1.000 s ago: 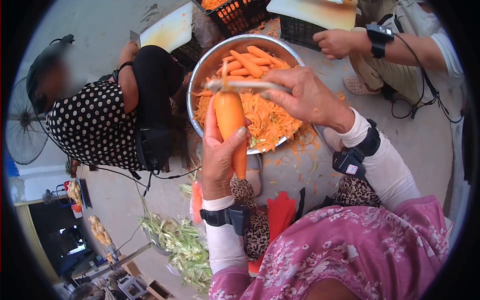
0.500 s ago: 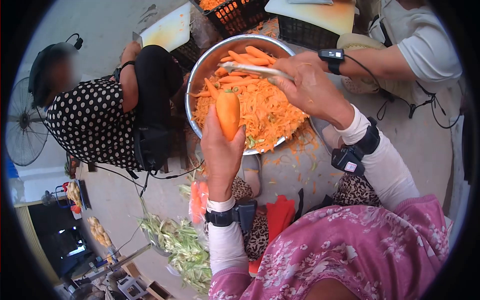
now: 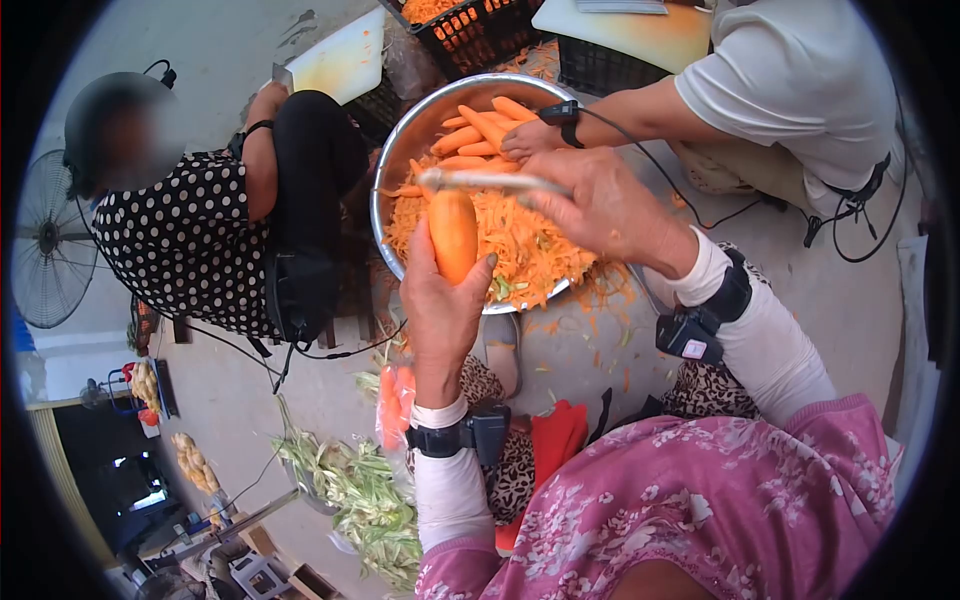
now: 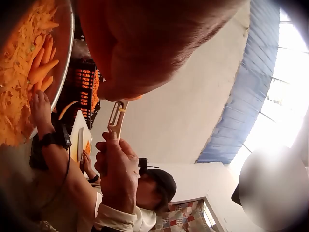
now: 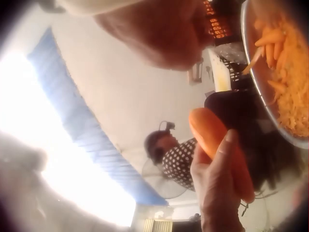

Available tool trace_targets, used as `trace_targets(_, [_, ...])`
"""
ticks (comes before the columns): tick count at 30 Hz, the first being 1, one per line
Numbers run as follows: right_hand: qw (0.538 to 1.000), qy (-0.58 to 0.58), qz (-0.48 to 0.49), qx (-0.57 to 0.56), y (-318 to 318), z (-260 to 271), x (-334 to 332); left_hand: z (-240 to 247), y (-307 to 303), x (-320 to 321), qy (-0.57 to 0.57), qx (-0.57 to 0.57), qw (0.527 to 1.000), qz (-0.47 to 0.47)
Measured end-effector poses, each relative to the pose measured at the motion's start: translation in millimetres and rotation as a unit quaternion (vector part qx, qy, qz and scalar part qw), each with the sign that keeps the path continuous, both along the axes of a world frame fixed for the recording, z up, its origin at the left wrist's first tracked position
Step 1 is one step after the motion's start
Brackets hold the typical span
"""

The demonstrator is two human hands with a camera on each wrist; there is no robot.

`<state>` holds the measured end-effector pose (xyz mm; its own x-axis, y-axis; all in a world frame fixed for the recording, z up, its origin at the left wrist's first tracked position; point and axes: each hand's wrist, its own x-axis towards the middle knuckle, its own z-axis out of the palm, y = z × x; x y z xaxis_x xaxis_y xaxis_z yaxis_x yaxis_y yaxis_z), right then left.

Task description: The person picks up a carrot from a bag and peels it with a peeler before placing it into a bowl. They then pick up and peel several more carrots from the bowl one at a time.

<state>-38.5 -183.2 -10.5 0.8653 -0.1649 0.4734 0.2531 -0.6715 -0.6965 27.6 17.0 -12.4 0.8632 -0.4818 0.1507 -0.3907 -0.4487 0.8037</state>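
My left hand (image 3: 440, 320) grips a thick orange carrot (image 3: 455, 240) upright, thumb along its near side. In the right wrist view the carrot (image 5: 212, 133) runs slantwise through the curled fingers. My right hand (image 3: 615, 210) holds a peeler (image 3: 495, 181) by its handle, its head right at the carrot's upper end. A slotted head shows on the peeler (image 4: 116, 116) in the left wrist view. Behind both hands sits a metal basin (image 3: 410, 140) with whole carrots (image 3: 485, 125) and a heap of orange peelings (image 3: 530, 240).
Another person's hand (image 3: 530, 140) reaches into the basin from the right. A person in a dotted top (image 3: 180, 230) sits at left. Cutting boards (image 3: 340, 65) and black crates (image 3: 475, 40) stand beyond. Leafy scraps (image 3: 370, 500) and bagged carrots (image 3: 395, 400) lie at lower left.
The peeler was on the carrot, lifted off to the right, and is back at its upper end. My left hand has lowered the carrot slightly. The other person's arm has moved into the basin.
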Motion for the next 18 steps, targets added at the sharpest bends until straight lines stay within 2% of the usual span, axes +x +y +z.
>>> trace_targets(2, [0.995,0.049,0.086,0.013,11.3,8.5,-7.3,-5.5,0.2,1.8,-0.019,0.014,1.000,-0.002])
trace_targets(4, [0.995,0.034,0.092,0.010,18.0,4.1,-7.8,-8.9,-1.9,2.5,0.046,-0.059,0.997,-0.005])
trace_targets(6, [0.995,0.019,0.098,0.005,20.0,-2.1,-6.5,-2.4,-1.1,1.0,0.056,-0.013,0.998,0.010])
trace_targets(8, [0.998,0.003,-0.002,-0.063,16.8,-6.0,-3.4,8.1,-3.0,-3.1,0.066,0.044,0.997,0.023])
trace_targets(9, [0.998,0.004,-0.003,-0.063,12.2,-5.4,-2.3,5.2,-3.0,-4.2,0.067,0.044,0.997,0.022])
trace_targets(11, [0.983,0.088,-0.073,-0.145,-2.1,-2.2,0.2,-1.8,-3.1,-6.5,-0.069,0.034,0.997,-0.002])
trace_targets(12, [0.978,0.152,-0.098,-0.102,-7.9,-9.5,3.5,-1.7,-3.4,-6.6,-0.070,0.035,0.997,-0.005])
trace_targets(13, [0.978,0.152,-0.100,-0.101,-8.7,-9.9,2.2,-1.5,-3.2,-6.0,-0.097,0.042,0.994,-0.011])
trace_targets(15, [0.994,0.035,-0.102,-0.030,-8.8,-8.6,3.9,-2.1,-2.9,-4.2,-0.123,0.045,0.991,-0.009])
trace_targets(16, [0.996,0.059,-0.072,0.008,-6.1,0.5,0.7,-3.3,-2.6,-3.2,-0.127,0.046,0.991,-0.006])
trace_targets(18, [0.999,0.031,-0.025,0.004,4.6,1.0,-3.0,-6.2,0.8,-2.6,-0.131,0.052,0.990,-0.004])
